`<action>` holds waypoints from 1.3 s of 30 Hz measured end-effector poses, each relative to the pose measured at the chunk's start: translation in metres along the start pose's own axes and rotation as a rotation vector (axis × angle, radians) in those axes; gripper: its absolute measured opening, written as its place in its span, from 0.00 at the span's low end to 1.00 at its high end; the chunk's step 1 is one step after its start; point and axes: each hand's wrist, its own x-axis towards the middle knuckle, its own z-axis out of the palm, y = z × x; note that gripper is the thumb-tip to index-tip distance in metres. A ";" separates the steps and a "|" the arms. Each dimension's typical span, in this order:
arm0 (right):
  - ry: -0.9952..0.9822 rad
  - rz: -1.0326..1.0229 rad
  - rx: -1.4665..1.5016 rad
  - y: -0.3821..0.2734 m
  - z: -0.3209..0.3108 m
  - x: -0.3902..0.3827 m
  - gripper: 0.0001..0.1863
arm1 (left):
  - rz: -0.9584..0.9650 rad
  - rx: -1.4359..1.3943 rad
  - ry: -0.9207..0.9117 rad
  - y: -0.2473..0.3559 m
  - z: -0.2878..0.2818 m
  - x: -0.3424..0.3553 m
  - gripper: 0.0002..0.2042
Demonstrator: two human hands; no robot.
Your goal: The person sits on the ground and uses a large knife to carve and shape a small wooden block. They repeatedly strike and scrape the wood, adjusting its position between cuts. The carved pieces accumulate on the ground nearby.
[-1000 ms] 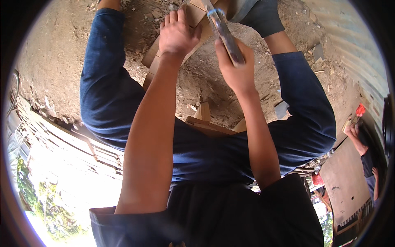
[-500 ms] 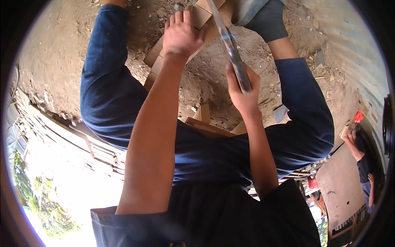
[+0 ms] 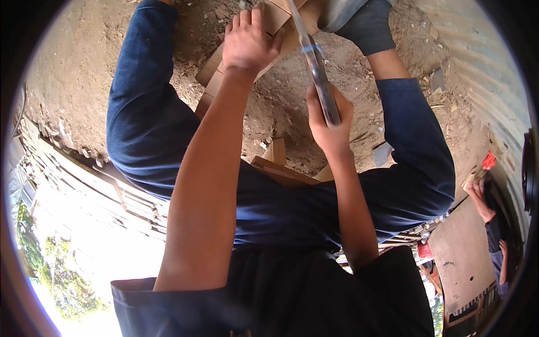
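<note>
Wooden boards (image 3: 276, 19) lie at a slant on the ground between my legs, at the top of the view. My left hand (image 3: 250, 42) is over them, with its fingers bent across the wood and its thumb at the right. In my right hand (image 3: 332, 121) is the dark handle of a long tool (image 3: 314, 64) with a blue band and a narrow metal blade seen nearly edge-on. The blade reaches up across the boards. Its far end is cut off by the top of the view, so I cannot tell the kind of tool.
Short wood offcuts (image 3: 275, 151) lie near my lap on the dirt ground (image 3: 73, 78). A dark-shod foot (image 3: 368, 28) stands beside the boards. Corrugated metal sheeting (image 3: 477, 56) runs along the right. Another person (image 3: 494, 224) is at the far right, with a hand near something red (image 3: 488, 160).
My arms and legs have shifted very slightly in the view. My left hand stays on the boards, and my right hand keeps its hold on the tool's handle.
</note>
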 end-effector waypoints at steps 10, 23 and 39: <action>-0.034 0.117 -0.016 -0.012 -0.012 -0.005 0.03 | 0.009 0.116 0.053 -0.002 0.008 -0.002 0.36; 0.010 0.056 0.022 -0.006 -0.008 -0.008 0.09 | 0.005 0.128 0.032 -0.001 0.007 -0.001 0.35; -0.032 0.060 -0.021 -0.014 0.009 0.037 0.04 | 0.046 0.097 0.097 -0.006 0.013 0.000 0.32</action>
